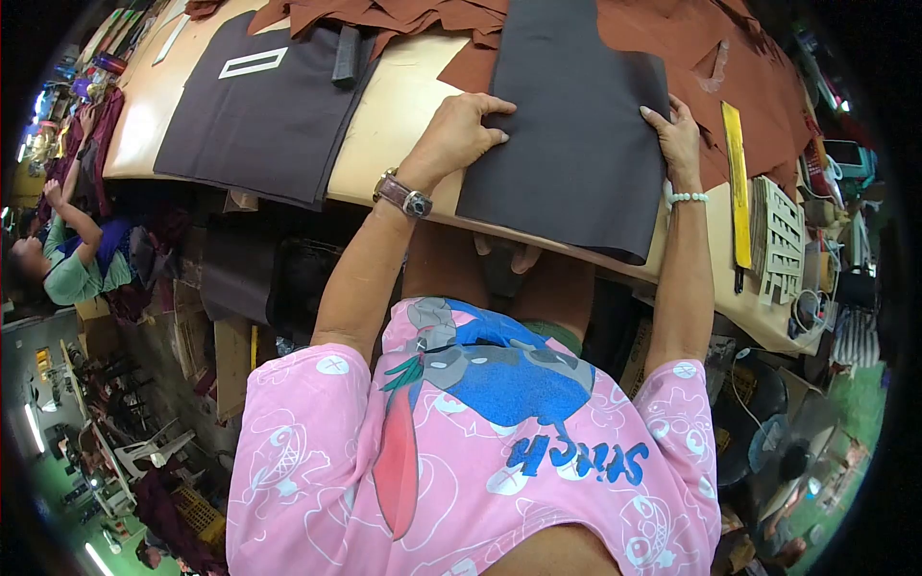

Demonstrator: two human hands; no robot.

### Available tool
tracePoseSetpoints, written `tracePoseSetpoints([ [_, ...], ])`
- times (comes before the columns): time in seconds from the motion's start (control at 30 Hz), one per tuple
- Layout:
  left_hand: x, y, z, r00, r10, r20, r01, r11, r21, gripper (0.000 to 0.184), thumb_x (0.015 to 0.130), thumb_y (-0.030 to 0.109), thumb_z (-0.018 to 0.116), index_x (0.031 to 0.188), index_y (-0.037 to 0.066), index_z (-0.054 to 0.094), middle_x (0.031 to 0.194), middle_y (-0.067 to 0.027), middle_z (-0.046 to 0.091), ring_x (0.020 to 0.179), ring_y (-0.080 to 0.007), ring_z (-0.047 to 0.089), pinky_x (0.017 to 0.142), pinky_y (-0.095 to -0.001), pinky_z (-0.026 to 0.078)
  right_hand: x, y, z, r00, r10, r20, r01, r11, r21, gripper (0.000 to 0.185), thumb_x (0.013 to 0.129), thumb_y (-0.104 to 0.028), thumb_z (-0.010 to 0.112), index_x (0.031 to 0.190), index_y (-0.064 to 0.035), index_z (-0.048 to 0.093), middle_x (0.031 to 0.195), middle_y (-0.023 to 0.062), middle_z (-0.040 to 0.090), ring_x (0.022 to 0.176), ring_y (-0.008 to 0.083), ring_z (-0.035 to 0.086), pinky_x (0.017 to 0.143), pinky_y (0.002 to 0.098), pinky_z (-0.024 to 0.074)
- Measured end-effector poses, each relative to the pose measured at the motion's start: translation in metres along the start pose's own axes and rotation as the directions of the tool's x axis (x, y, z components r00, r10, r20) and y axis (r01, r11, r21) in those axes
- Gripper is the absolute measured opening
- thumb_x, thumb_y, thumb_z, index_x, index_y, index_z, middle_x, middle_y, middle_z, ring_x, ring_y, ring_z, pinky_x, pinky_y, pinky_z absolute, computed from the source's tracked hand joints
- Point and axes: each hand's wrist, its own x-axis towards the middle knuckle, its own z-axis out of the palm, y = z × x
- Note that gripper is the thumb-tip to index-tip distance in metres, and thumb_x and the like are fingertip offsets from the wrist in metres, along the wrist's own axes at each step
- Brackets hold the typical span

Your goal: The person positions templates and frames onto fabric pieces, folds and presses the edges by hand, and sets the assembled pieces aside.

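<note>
A dark grey fabric sheet (567, 144) lies over the pale table, its near end hanging past the front edge and curling up at the right corner. My left hand (466, 139) is closed at the sheet's left edge, thumb and forefinger showing on top, the other fingers curled and partly hidden. At the opposite edge, my right hand (678, 139) grips the sheet with the thumb on top and the fingers behind it. Reddish-brown fabric pieces (663, 43) lie spread beneath and beyond the sheet.
Dark panels (259, 115) are stacked at left, bearing a pale rectangular frame (253, 63) and a dark block (346, 58). A yellow ruler (737, 182) and cut-out white templates (781, 240) lie at right. Another person (82, 254) is at far left.
</note>
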Motion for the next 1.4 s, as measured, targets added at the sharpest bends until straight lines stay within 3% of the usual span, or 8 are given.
tracePoseSetpoints([
  [0.1,-0.010,0.013,0.015,0.910,0.346,-0.231,-0.193,0.843,0.502,0.041,0.073,0.007,0.071,0.113,0.003,0.062,0.121,-0.0186,0.055,0.109,-0.0275,0.054,0.093,-0.0335,0.044,0.011,0.020,0.001,0.996,-0.086,-0.019,0.084,0.992,-0.091,0.060,0.072,-0.012,0.074,0.122,0.0091,0.048,0.113,0.0208,0.060,0.102,0.0236,0.060,0.087,0.0301,0.0473],
  [0.3,0.003,0.071,0.099,0.763,0.602,-0.235,-0.506,0.783,0.363,0.036,0.081,0.009,0.061,0.115,-0.002,0.055,0.125,-0.0204,0.049,0.117,-0.0332,0.047,0.099,-0.0403,0.039,0.014,0.027,-0.001,0.985,-0.155,-0.075,0.138,0.972,-0.191,0.064,0.067,-0.018,0.078,0.120,0.0069,0.051,0.114,0.0236,0.059,0.108,0.0312,0.058,0.092,0.0355,0.0451],
  [0.63,-0.007,0.061,0.154,0.830,0.556,-0.039,-0.487,0.756,0.437,0.050,0.085,0.030,0.060,0.120,-0.005,0.049,0.128,-0.0214,0.047,0.122,-0.0343,0.043,0.103,-0.0428,0.035,-0.003,0.002,0.008,0.989,-0.083,-0.125,0.067,0.990,-0.127,0.058,0.069,-0.013,0.075,0.117,0.0072,0.051,0.103,0.0192,0.065,0.089,0.0226,0.065,0.079,0.0304,0.0506],
  [0.8,-0.011,0.067,0.149,0.857,0.510,0.068,-0.482,0.750,0.452,0.108,0.061,0.069,0.066,0.128,-0.012,0.039,0.135,-0.0252,0.039,0.129,-0.0355,0.034,0.109,-0.0432,0.026,-0.040,-0.006,-0.027,0.970,-0.195,-0.146,0.167,0.968,-0.185,0.057,0.078,-0.021,0.069,0.125,0.0033,0.047,0.106,0.0167,0.064,0.093,0.0219,0.064,0.080,0.0311,0.0496],
  [0.93,-0.014,0.070,0.146,0.861,0.499,0.096,-0.486,0.752,0.445,0.114,0.058,0.072,0.066,0.129,-0.012,0.037,0.136,-0.0271,0.037,0.130,-0.0368,0.033,0.109,-0.0440,0.024,-0.131,-0.028,-0.058,0.977,-0.193,0.087,0.196,0.980,-0.039,0.041,0.091,-0.015,0.051,0.128,0.0003,0.045,0.112,0.0174,0.063,0.104,0.0235,0.060,0.088,0.0329,0.0462],
  [1.03,-0.013,0.071,0.144,0.865,0.489,0.107,-0.482,0.754,0.446,0.116,0.057,0.072,0.066,0.130,-0.013,0.035,0.137,-0.0276,0.035,0.131,-0.0373,0.031,0.109,-0.0442,0.024,-0.196,-0.012,-0.072,0.928,-0.131,0.349,0.154,0.987,-0.040,0.045,0.095,-0.023,0.040,0.136,-0.0047,0.040,0.133,0.0117,0.050,0.127,0.0304,0.042,0.109,0.0444,0.0221],
  [1.1,-0.013,0.071,0.145,0.867,0.485,0.114,-0.481,0.752,0.451,0.116,0.058,0.072,0.066,0.130,-0.013,0.034,0.138,-0.0275,0.034,0.131,-0.0374,0.030,0.109,-0.0441,0.024,-0.211,-0.020,-0.081,0.830,-0.243,0.502,0.453,0.819,-0.353,0.049,0.094,-0.028,0.038,0.139,-0.0076,0.036,0.138,0.0088,0.045,0.129,0.0341,0.037,0.109,0.0511,0.0169],
  [1.4,-0.014,0.068,0.146,0.860,0.496,0.121,-0.494,0.749,0.442,0.116,0.060,0.072,0.064,0.131,-0.014,0.033,0.139,-0.0276,0.032,0.132,-0.0383,0.029,0.109,-0.0453,0.023,-0.130,-0.001,-0.080,0.763,-0.265,0.590,0.627,0.527,-0.574,0.054,0.094,-0.039,0.036,0.141,-0.0128,0.032,0.142,0.0068,0.039,0.133,0.0342,0.029,0.109,0.0555,0.0131],
])
